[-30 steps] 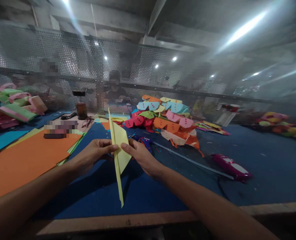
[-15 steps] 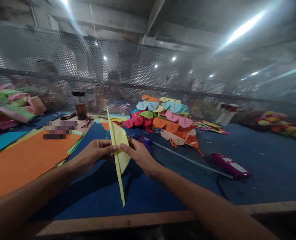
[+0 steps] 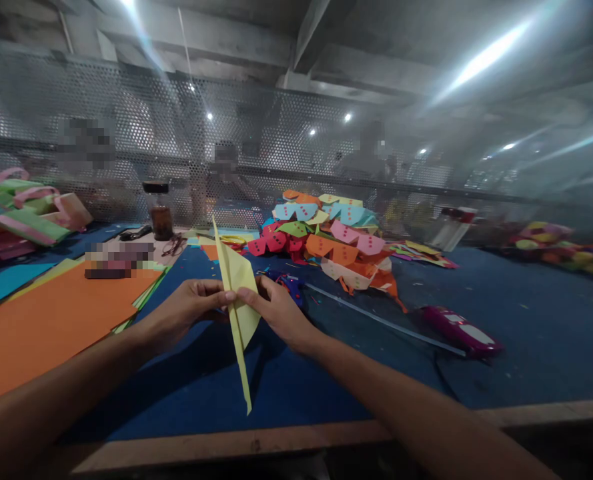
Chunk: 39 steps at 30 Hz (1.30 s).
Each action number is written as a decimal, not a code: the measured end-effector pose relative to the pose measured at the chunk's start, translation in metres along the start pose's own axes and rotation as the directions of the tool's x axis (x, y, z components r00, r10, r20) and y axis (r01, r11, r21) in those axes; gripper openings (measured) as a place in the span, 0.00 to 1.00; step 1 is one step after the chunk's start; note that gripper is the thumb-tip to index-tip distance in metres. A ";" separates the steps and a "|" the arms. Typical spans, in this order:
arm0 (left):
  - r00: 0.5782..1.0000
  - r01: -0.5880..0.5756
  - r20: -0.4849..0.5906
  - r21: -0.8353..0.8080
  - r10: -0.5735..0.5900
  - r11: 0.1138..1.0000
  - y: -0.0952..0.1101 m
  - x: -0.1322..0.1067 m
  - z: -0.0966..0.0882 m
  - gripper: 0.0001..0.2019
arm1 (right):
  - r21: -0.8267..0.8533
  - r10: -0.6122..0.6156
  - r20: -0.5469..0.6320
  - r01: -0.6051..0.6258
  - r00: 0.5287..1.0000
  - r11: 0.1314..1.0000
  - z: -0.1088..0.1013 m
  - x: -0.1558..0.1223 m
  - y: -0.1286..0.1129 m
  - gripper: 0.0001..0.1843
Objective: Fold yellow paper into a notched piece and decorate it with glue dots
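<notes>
Presently | pale yellow paper [image 3: 241, 273]: folded, sharp-cornered | left hand [image 3: 201, 303], right hand [image 3: 276, 307]: both pinching it

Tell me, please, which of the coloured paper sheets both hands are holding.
The pale yellow folded paper, pinched by the left hand and right hand; the orange sheet and blue sheet lie unheld at the left.

Nothing you can read anywhere in view right now: letters, numbers, brands, signs, none legible. Yellow paper [image 3: 239, 270] up close before you: plain on faces you see. Paper shapes [image 3: 332, 251] ahead: dots, just dots, no characters you could make out. Over to your right, purple tool [image 3: 461, 329]: pale panels, too blurred for you to read. Jar [image 3: 163, 223] ahead, left: too dim. Patch [image 3: 121, 260] nearer you: pixelled out.
</notes>
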State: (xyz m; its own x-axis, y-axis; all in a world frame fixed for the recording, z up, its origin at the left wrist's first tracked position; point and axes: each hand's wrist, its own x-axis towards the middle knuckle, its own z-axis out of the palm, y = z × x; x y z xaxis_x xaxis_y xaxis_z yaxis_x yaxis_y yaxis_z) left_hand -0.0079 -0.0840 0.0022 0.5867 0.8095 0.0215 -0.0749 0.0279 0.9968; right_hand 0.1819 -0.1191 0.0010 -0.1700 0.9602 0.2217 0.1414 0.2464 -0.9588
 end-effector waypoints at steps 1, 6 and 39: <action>1.000 -0.001 0.002 -0.002 0.001 1.000 0.000 0.000 0.000 0.12 | -0.007 -0.006 -0.002 0.006 1.000 1.000 0.000 0.000 0.000 0.21; 1.000 -0.002 -0.015 0.001 0.002 1.000 0.000 0.000 0.000 0.12 | -0.020 -0.020 0.000 0.020 1.000 1.000 0.000 -0.001 0.000 0.20; 0.990 0.000 -0.138 0.011 0.002 1.000 0.006 0.000 0.001 0.13 | 0.403 0.046 -0.026 -0.031 0.999 0.915 -0.009 0.006 -0.003 0.33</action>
State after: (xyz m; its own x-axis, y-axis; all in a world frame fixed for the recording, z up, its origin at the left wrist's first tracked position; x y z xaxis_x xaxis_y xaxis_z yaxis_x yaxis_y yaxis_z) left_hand -0.0076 -0.0850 0.0085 0.4695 0.8829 0.0125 -0.0666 0.0213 0.9976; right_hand 0.1892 -0.1132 0.0069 -0.1375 0.9736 0.1820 -0.2586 0.1421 -0.9555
